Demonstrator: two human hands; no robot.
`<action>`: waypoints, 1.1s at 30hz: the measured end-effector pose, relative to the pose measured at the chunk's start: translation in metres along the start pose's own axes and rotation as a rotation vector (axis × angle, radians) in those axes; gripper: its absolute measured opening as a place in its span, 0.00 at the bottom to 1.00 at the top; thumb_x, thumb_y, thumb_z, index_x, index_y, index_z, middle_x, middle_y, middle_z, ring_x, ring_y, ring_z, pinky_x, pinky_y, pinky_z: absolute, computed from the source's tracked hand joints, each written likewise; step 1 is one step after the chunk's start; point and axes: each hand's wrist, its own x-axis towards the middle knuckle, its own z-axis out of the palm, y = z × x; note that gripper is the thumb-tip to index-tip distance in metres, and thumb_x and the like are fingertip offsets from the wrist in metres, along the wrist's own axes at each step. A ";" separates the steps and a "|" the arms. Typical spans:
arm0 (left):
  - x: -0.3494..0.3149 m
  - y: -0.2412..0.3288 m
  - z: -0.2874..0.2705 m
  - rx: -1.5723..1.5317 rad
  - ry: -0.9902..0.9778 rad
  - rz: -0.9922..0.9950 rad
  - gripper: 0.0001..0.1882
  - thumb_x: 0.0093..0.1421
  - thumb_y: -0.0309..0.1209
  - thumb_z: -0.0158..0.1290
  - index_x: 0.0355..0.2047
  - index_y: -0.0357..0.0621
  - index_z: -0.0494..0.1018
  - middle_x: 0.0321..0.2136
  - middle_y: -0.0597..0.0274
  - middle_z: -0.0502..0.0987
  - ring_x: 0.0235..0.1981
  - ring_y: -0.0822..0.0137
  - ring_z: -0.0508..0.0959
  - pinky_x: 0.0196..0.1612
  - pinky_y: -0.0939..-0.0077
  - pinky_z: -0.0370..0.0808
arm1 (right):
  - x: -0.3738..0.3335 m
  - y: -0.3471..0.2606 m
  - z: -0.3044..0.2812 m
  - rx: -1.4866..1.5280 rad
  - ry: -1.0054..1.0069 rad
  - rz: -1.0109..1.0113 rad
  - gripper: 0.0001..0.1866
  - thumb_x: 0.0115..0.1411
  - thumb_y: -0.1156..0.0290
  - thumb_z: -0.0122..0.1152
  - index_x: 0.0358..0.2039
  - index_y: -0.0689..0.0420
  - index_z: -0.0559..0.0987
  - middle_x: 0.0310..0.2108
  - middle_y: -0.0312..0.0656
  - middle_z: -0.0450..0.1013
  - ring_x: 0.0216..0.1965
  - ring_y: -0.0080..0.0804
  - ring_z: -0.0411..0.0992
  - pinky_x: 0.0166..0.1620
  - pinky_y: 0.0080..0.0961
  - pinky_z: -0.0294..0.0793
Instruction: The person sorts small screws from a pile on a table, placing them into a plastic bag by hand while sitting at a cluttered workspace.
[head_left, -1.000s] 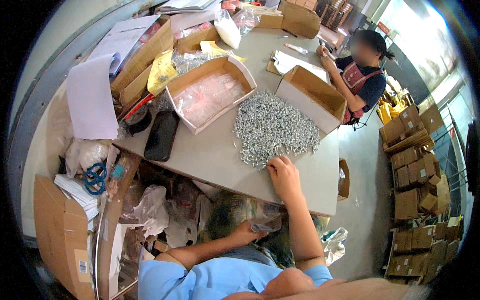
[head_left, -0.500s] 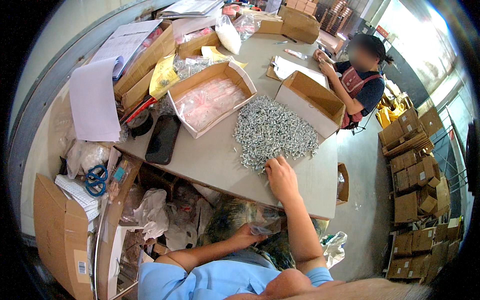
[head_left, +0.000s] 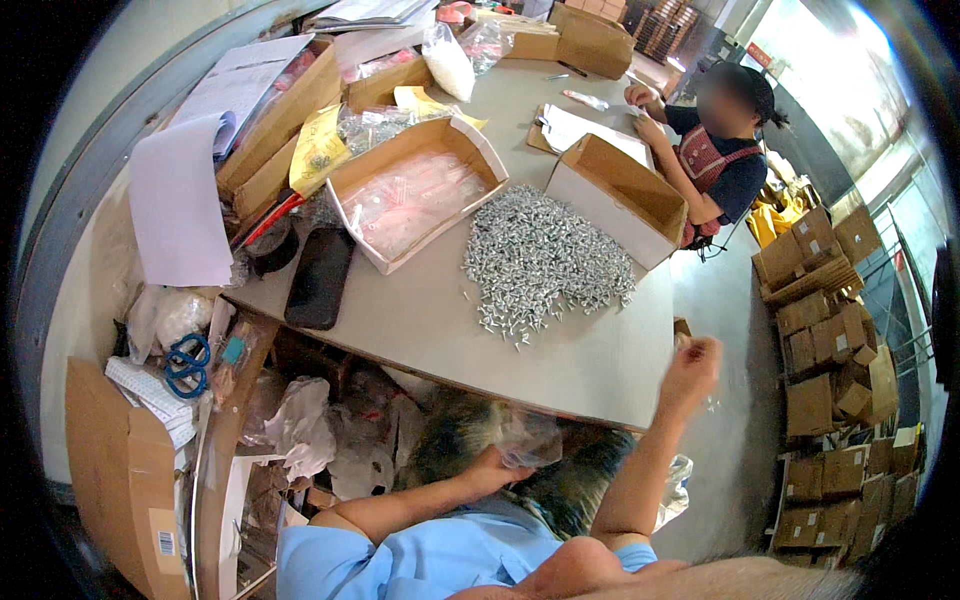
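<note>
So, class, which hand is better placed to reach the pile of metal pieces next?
Probably the right hand: it's nearer the pile, while the left hand holds a clear plastic bag.

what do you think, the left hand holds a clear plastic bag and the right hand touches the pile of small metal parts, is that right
No, the right hand is apart from the pile of small metal parts in the head view, by the right edge of the table. The left hand does hold a clear plastic bag.
</note>
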 end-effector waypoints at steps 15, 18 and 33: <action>0.002 0.005 -0.005 -0.115 -0.052 -0.117 0.30 0.49 0.42 0.65 0.46 0.35 0.70 0.41 0.54 0.76 0.43 0.63 0.74 0.50 0.70 0.70 | -0.087 -0.090 0.074 0.170 -0.668 -0.411 0.10 0.49 0.69 0.63 0.32 0.57 0.76 0.32 0.46 0.71 0.36 0.47 0.71 0.39 0.37 0.71; 0.002 0.003 -0.008 -0.067 -0.103 -0.147 0.24 0.52 0.38 0.62 0.45 0.38 0.72 0.40 0.58 0.77 0.41 0.66 0.74 0.47 0.71 0.70 | -0.087 -0.090 0.060 0.071 -0.753 -0.403 0.07 0.50 0.70 0.62 0.29 0.58 0.76 0.31 0.46 0.71 0.34 0.48 0.71 0.38 0.38 0.71; 0.004 -0.011 -0.007 -0.056 -0.111 -0.087 0.18 0.55 0.34 0.59 0.44 0.39 0.73 0.40 0.62 0.78 0.40 0.70 0.74 0.46 0.73 0.70 | -0.058 -0.075 0.074 0.215 -0.830 -0.264 0.14 0.50 0.70 0.61 0.38 0.58 0.75 0.39 0.50 0.69 0.42 0.51 0.68 0.45 0.39 0.68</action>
